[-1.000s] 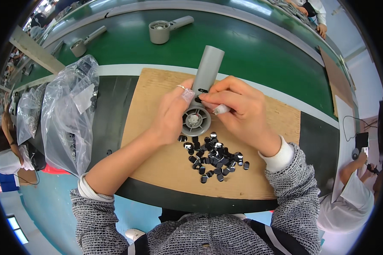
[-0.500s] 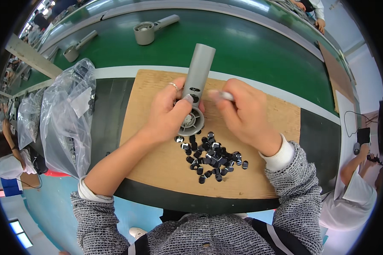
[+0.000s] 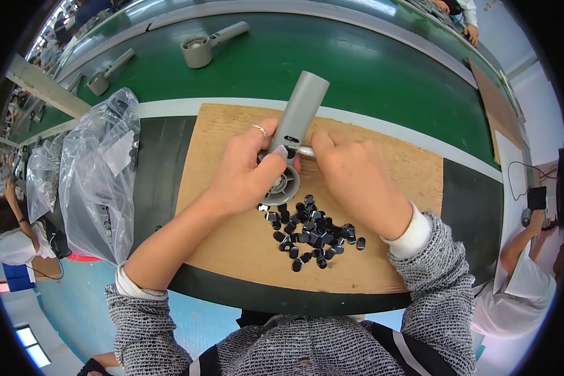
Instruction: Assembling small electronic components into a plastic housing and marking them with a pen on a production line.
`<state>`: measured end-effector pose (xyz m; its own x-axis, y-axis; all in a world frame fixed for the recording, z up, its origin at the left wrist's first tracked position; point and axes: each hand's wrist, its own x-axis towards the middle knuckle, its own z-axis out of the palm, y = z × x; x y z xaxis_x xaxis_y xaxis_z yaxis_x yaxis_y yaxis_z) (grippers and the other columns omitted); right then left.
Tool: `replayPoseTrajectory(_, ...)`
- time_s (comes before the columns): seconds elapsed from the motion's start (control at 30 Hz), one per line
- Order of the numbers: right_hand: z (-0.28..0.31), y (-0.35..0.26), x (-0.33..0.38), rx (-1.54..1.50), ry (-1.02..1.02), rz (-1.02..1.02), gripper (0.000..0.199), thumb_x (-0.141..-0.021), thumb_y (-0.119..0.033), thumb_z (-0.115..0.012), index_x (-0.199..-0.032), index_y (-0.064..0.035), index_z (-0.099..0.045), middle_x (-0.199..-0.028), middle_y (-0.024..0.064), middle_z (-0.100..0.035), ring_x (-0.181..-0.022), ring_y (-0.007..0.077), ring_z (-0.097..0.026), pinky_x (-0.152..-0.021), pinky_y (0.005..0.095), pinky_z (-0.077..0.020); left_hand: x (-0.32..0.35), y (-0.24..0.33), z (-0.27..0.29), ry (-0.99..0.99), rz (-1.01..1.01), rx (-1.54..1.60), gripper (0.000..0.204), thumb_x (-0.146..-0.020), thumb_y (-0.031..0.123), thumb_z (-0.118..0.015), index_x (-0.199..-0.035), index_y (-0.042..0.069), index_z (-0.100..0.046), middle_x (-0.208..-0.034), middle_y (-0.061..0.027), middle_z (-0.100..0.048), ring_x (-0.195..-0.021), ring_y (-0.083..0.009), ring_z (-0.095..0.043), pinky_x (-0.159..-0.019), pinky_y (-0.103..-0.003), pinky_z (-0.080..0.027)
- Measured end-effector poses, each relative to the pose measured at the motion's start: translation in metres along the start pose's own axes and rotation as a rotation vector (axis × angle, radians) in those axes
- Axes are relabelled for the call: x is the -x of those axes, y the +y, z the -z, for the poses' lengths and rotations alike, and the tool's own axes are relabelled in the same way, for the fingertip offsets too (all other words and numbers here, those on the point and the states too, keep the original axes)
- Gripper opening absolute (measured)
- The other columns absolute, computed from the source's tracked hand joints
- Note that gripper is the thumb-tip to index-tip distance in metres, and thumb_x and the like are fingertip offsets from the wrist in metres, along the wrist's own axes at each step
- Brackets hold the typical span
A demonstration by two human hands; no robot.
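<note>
My left hand (image 3: pixel 244 166) is wrapped round a grey handheld fan body (image 3: pixel 304 103), its long handle tilted up and away. The round head (image 3: pixel 283 185) with spokes inside points toward me. My left thumb presses by a dark oval opening in the handle. My right hand (image 3: pixel 360 172) grips a slim silvery pointed tool (image 3: pixel 306 151), whose tip meets the handle beside that thumb; its exact kind is hard to make out. Several small glossy black pieces (image 3: pixel 319 232) lie in a loose pile on the wooden board (image 3: pixel 232 263) under my hands.
Beyond the board runs a green conveyor belt (image 3: pixel 388 88) bearing two more grey fan bodies, one nearer (image 3: pixel 197 51) and one farther left (image 3: pixel 98 83). Clear plastic bags (image 3: pixel 100 175) lie at the left. Other people sit or stand at both sides and across the belt.
My right hand has moved left, bringing the tool against the handle. The fan body has tilted slightly to the right. The fan bodies on the belt have shifted left.
</note>
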<state>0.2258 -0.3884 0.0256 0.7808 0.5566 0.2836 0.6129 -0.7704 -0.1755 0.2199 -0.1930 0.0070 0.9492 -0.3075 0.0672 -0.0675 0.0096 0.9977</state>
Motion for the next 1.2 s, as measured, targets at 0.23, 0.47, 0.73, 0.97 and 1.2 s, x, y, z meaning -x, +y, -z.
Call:
replayPoseTrajectory(0.23, 0.011, -0.011, 0.004, 0.014, -0.181, -0.022, 0.012, -0.076, 0.002, -0.058, -0.085, 0.0013, -0.049, -0.068, 0.0195, -0.062, -0.061, 0.0361, -0.064, -0.052, 0.0427, -0.0507, -0.006, 0.008, 0.006, -0.065, 0.074, -0.023, 0.033, -0.081, 0.007, -0.049, -0.110, -0.004, -0.059, -0.077, -0.0074, -0.065, -0.069, -0.0112, -0.058, -0.063, -0.028, -0.048)
replayPoseTrajectory(0.47, 0.015, -0.014, 0.008, -0.043, -0.291, -0.087, 0.012, -0.078, 0.001, -0.058, -0.088, 0.0042, -0.052, -0.069, 0.0234, -0.064, -0.063, 0.0384, -0.066, -0.054, 0.0445, -0.0523, -0.008, 0.018, 0.008, -0.215, 0.053, -0.245, 0.046, -0.080, 0.005, -0.045, -0.123, -0.007, -0.053, -0.087, -0.0116, -0.067, -0.075, -0.0130, -0.063, -0.069, -0.028, -0.051)
replayPoseTrajectory(0.73, 0.007, -0.011, 0.009, -0.189, -0.250, -0.128, 0.008, -0.076, 0.000, -0.059, -0.082, 0.0048, -0.056, -0.066, 0.0223, -0.063, -0.062, 0.0394, -0.066, -0.054, 0.0458, -0.0524, -0.002, 0.011, 0.005, -0.136, 0.025, -0.069, 0.035, -0.079, 0.005, -0.048, -0.111, -0.006, -0.058, -0.078, -0.0075, -0.064, -0.072, -0.0125, -0.060, -0.067, -0.028, -0.049)
replayPoseTrajectory(0.97, 0.006, -0.002, 0.012, -0.204, -0.142, -0.062, 0.014, -0.076, 0.001, -0.060, -0.087, 0.0037, -0.052, -0.072, 0.0221, -0.061, -0.065, 0.0399, -0.063, -0.055, 0.0463, -0.0499, -0.005, 0.010, 0.012, -0.204, 0.084, -0.100, 0.049, -0.081, 0.008, -0.043, -0.127, -0.008, -0.049, -0.087, -0.0128, -0.066, -0.080, -0.0173, -0.064, -0.075, -0.031, -0.052)
replayPoseTrajectory(1.2, 0.005, -0.005, 0.009, -0.177, -0.207, -0.056, 0.011, -0.080, -0.002, -0.058, -0.086, 0.0048, -0.053, -0.074, 0.0237, -0.064, -0.066, 0.0398, -0.066, -0.055, 0.0454, -0.0520, -0.005, 0.013, 0.011, -0.203, 0.090, -0.114, 0.052, -0.080, 0.008, -0.044, -0.129, -0.009, -0.047, -0.090, -0.0137, -0.066, -0.081, -0.0167, -0.064, -0.075, -0.030, -0.052)
